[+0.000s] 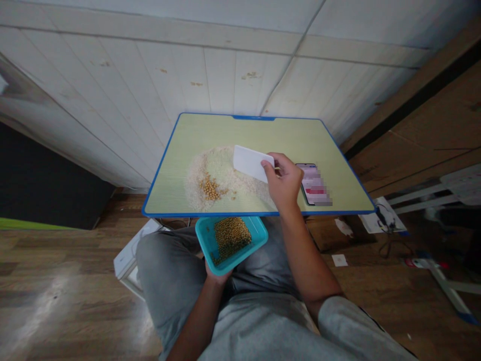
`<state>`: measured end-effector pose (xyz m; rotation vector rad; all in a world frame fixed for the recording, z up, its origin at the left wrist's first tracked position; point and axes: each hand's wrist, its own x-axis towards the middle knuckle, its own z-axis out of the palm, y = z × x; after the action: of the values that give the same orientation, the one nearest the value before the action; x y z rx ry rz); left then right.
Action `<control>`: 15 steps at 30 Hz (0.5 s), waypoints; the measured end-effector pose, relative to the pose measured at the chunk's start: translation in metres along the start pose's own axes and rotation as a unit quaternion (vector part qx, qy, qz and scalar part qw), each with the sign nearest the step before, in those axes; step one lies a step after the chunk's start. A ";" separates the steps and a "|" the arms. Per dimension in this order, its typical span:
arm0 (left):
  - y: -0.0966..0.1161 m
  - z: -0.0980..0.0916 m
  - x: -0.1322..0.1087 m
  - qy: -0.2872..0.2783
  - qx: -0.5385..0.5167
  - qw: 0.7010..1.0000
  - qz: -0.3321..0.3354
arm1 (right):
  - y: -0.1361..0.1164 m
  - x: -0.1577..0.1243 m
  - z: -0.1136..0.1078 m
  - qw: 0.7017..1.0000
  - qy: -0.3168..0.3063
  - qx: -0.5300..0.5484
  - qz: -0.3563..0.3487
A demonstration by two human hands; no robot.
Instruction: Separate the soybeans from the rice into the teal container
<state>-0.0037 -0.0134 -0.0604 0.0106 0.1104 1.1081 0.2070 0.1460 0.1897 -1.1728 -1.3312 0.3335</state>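
My right hand (282, 175) pinches a flat white scraper card (251, 162) between thumb and fingers, holding it over the table. Below it and to its left, pale rice grains (193, 183) lie spread across the tabletop. A small heap of yellow soybeans (210, 188) sits among the rice. Under the table's near edge, my left hand (218, 277) supports a turquoise plastic tub (230, 263) from beneath, its fingers mostly hidden by the tub. Many soybeans (233, 235) cover the tub's bottom.
The table (285, 135) has a blue rim and stands against a white panelled wall. A lit smartphone (313, 184) lies on its right side. A white box-like stand (137, 250) is by my left knee. Cables (387, 220) and scraps lie on the wooden floor at right.
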 end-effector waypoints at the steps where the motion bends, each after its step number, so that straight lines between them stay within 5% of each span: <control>1: 0.000 0.000 0.000 -0.005 0.000 1.000 -0.002 | -0.001 0.000 0.000 1.000 -0.005 0.005 0.003; 8: -0.002 0.012 0.002 -0.054 0.001 0.999 -0.001 | -0.006 -0.002 0.000 1.000 0.009 0.006 0.006; 15: -0.003 0.027 0.005 -0.090 0.005 0.996 0.000 | -0.012 -0.004 -0.001 0.998 -0.054 0.006 0.009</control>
<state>0.0038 -0.0094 -0.0338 0.1191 -0.0446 1.1012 0.2020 0.1373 0.1968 -1.1697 -1.4109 0.4221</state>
